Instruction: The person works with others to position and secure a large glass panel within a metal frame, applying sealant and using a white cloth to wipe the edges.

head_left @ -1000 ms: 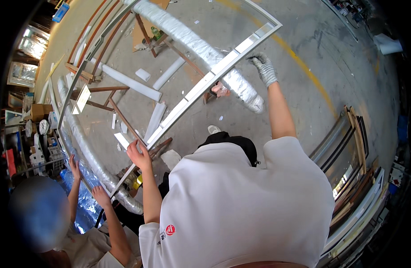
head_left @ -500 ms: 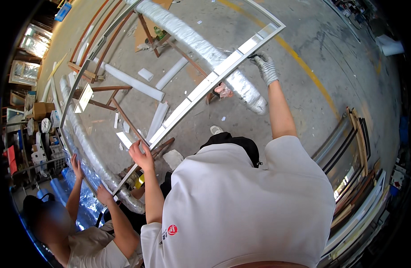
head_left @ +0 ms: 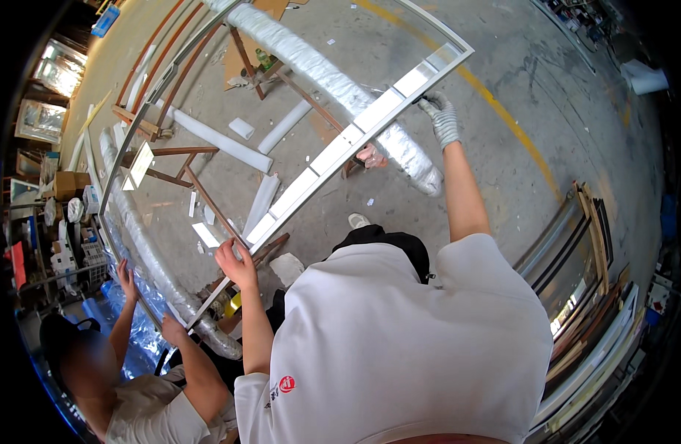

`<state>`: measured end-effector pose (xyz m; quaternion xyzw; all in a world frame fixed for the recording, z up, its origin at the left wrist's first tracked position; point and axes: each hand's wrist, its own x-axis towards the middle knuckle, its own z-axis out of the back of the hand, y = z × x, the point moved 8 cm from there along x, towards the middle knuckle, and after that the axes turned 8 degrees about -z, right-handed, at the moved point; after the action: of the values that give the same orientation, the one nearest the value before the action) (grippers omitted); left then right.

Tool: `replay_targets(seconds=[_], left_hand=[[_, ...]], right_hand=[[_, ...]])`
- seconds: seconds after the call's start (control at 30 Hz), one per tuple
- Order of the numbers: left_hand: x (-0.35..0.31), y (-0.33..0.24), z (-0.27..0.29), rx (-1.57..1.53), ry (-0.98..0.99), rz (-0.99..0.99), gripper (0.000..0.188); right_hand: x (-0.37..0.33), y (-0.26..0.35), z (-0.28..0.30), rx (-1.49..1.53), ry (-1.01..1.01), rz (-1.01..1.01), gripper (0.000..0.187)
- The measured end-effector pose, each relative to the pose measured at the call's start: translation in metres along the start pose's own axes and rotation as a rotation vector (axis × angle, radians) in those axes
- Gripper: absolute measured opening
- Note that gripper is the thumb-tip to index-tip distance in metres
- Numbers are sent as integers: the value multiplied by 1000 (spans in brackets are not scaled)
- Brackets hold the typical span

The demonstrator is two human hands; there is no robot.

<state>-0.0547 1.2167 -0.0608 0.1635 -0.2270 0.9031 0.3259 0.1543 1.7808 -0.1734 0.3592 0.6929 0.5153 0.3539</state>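
A large white-grey metal frame (head_left: 322,174), like a window or door frame with glossy panel strips along its near side, slants across the view from lower left to upper right. My bare left hand (head_left: 235,263) is closed on its near edge, towards the lower end. On my right hand (head_left: 439,118) is a whitish glove; its fingers pinch the frame's edge near the upper right corner, beside a small dark piece I cannot make out. A co-worker at lower left has both hands (head_left: 170,329) on the frame's left end.
Film-wrapped padded beams (head_left: 311,55) lie under the frame, beside brown trestle legs (head_left: 196,177). White foam rolls (head_left: 214,137) and scraps lie on the concrete floor. Long profiles and boards (head_left: 595,244) are stacked at right. Shelves with boxes (head_left: 70,181) stand at left.
The frame has shifted very slightly downward near my right hand. My right fingers have moved a little along its edge. My left hand stays nearly in place.
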Motion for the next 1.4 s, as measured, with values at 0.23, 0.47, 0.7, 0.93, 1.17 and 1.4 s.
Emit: replay_targets(seconds=[0.23, 0.47, 0.7, 0.93, 1.17, 1.4], left_hand=[[5, -5, -4, 14, -17, -41, 15], [-11, 10, -1, 32, -22, 71, 21], [8, 3, 5, -11, -78, 34, 21], [-3, 28, -6, -523, -129, 447, 20], [53, -85, 150, -1755, 3, 19, 40], [20, -132, 331, -2166, 11, -749, 30]], right_hand=[[0, -9, 34, -284, -371, -1, 32], [-57, 28, -49, -426, -256, 194, 65], [-17, 8, 12, -253, -162, 47, 59], [-30, 24, -52, -338, -216, 144, 64], [-21, 36, -47, -389, -313, 20, 59], [-113, 14, -221, -559, 99, 348, 43]])
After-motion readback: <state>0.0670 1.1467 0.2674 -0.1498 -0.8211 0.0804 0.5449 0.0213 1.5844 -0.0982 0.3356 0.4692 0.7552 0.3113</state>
